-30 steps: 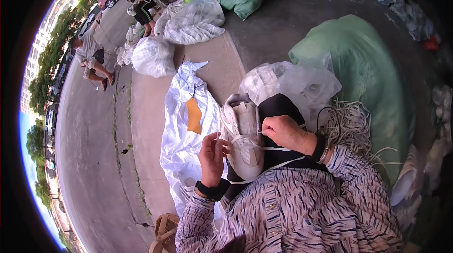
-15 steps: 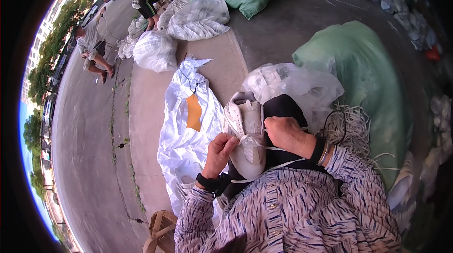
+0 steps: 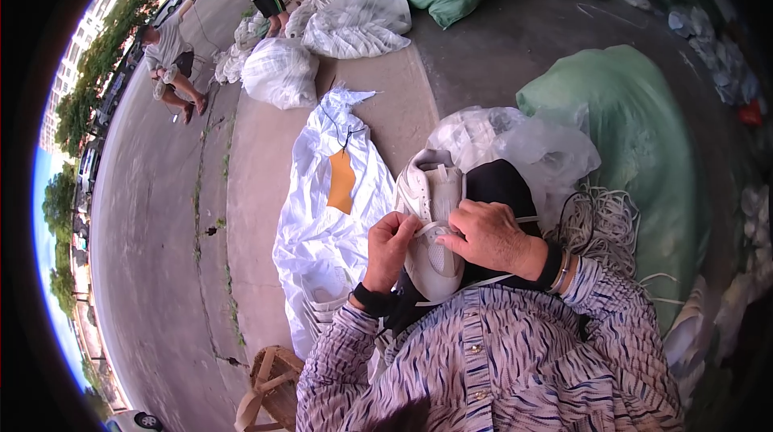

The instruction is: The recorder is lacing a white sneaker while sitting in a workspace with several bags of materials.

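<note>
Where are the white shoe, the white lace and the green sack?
white shoe (image 3: 436,259), head view, on its toe.
white lace (image 3: 425,230), head view, between the hands.
green sack (image 3: 636,142), head view, on its side.

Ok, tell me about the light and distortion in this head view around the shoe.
Head view: even daylight, no glare on the white shoe; left hand and right hand look sharp, each pinching the white lace. The fisheye bends the road edge and blacks out the corners; the green sack sits in softer shade.
</note>
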### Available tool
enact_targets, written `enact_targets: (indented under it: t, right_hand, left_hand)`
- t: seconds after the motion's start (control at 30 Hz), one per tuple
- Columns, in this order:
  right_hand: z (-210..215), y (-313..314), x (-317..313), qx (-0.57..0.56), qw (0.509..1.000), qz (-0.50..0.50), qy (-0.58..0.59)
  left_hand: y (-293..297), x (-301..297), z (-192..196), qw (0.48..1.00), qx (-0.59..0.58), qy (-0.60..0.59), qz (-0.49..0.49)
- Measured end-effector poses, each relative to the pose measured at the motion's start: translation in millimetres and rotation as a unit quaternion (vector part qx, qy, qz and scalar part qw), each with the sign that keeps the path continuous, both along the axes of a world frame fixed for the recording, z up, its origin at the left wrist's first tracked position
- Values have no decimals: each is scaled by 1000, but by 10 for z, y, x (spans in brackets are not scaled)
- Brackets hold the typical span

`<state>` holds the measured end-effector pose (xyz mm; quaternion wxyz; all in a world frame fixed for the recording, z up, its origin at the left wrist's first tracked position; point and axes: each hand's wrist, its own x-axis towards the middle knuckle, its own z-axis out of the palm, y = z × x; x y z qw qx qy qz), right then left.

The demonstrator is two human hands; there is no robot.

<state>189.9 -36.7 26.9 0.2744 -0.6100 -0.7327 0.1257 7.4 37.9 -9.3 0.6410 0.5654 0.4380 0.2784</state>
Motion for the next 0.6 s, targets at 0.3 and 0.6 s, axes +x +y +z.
enact_targets:
  t: [0.3,0.6]
  right_hand:
    - [-30,48,208,-213,975,33,49]
    - [-153,44,264,-204,975,33,78]
  left_hand:
    - [-96,91,-195,936,331,113,43]
    - [-141,138,-189,977,194,3,93]
